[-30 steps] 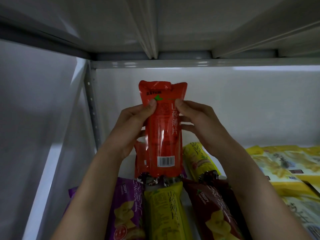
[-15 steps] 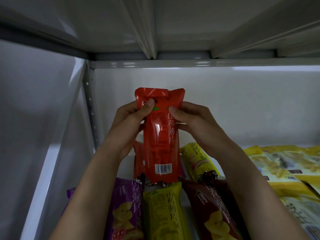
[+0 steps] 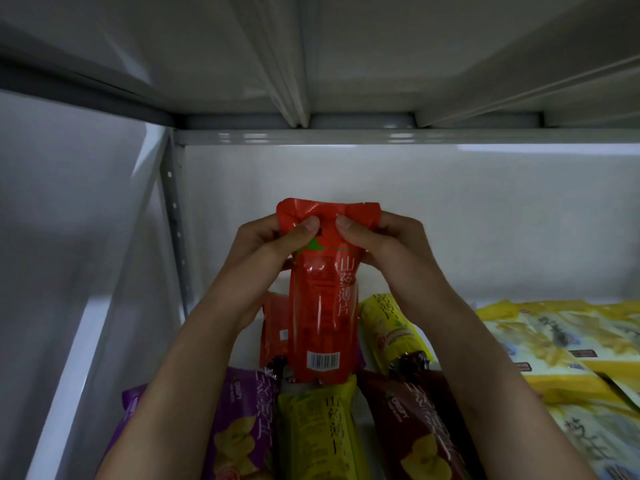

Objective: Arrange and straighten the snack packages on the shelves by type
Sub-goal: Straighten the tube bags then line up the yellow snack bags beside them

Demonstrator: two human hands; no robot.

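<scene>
Head cam view has us looking into a white metal shelf bay [image 3: 450, 209], with the underside of the upper shelf [image 3: 346, 57] filling the top of the shot. We've got the red snack package [image 3: 322, 306] held upright in the middle, barcode near its bottom edge. Our left hand [image 3: 263, 251] and right hand [image 3: 391, 247] both pinch it at the crinkled top seal, thumbs pressed on the front side by side, fingers curled behind. The bottom of the package comes down just over the near row of bags, but we can't tell if it's actually touching them.

Stuff around it: a second red package [image 3: 275, 327] sits just behind and to the left, mostly hidden by the one we hold. A yellow-green package [image 3: 391, 327] lies angled just to the right of it. Closer to us there's a row lying flat: a purple package [image 3: 239, 427] on the left, partly covered by our left forearm, an olive-yellow package [image 3: 318, 431] in the middle, and a dark maroon package [image 3: 419, 431] on the right with our right forearm crossing it. Off to the far right, a stack of pale yellow packages [image 3: 561, 337] lies spread across the shelf. A perforated upright post [image 3: 175, 220] stands at the left rear corner.
</scene>
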